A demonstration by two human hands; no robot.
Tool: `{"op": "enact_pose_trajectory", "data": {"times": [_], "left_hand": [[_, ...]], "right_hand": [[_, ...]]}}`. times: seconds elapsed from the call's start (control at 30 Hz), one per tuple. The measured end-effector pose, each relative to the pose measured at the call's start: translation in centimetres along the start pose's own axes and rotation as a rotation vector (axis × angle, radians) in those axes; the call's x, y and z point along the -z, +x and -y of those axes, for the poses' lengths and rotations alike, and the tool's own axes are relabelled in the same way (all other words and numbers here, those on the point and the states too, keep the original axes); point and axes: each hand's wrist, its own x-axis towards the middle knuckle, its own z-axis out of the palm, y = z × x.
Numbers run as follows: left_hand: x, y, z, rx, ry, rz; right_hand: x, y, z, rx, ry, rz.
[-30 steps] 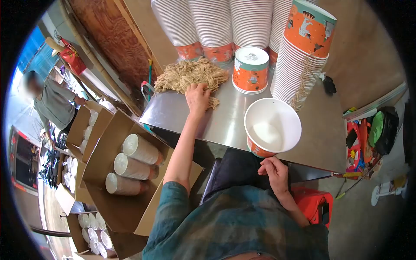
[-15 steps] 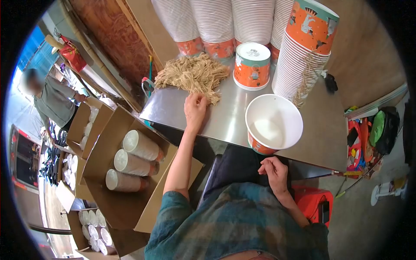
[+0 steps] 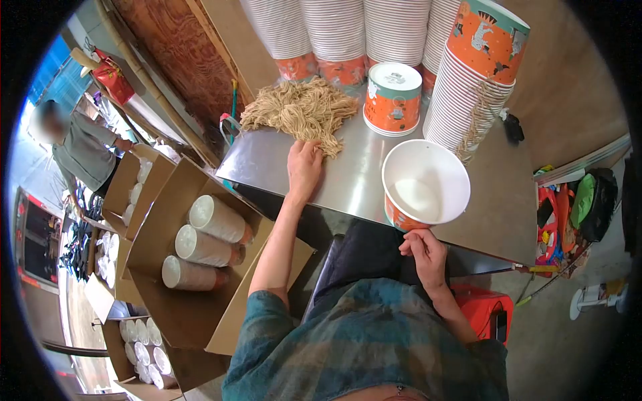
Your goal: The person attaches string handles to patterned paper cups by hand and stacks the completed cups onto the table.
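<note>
My left hand (image 3: 305,168) is closed, its fingertips on the near edge of a tangled heap of tan twine strands (image 3: 301,110). My right hand (image 3: 426,259) is curled just below a large paper tub (image 3: 428,180) at the table's front edge; whatever lies between its fingers is hidden. The tub's white inside faces up, and a strip of its orange printed side shows. Behind it an orange and green tub (image 3: 394,110) stands upside down. To its right leans a tall stack of nested tubs (image 3: 465,100), with twine strands (image 3: 476,123) hanging down its side.
Wrapped tub stacks (image 3: 334,40) line the back of the metal table (image 3: 261,164). At left, open cardboard boxes (image 3: 157,281) hold several wrapped stacks (image 3: 214,250). Another person (image 3: 87,150) stands beyond them. A red stool (image 3: 478,304) is at right.
My left hand has shifted slightly at the twine heap, its fingers drawn closer together. My right hand has risen slightly toward the tub's base. The view has tilted a little.
</note>
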Motion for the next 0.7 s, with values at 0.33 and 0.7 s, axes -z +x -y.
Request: {"op": "enact_pose_trajectory", "data": {"times": [0.33, 0.7], "left_hand": [[-0.3, -0.6, -0.7, -0.117, 0.087, 0.059], [2.6, -12.1, -13.0, -0.348, -0.229, 0.245]], "right_hand": [[-0.5, 1.3, -1.1, -0.004, 0.014, 0.008], [-0.9, 2.4, -2.5, -0.090, 0.123, 0.011]]}}
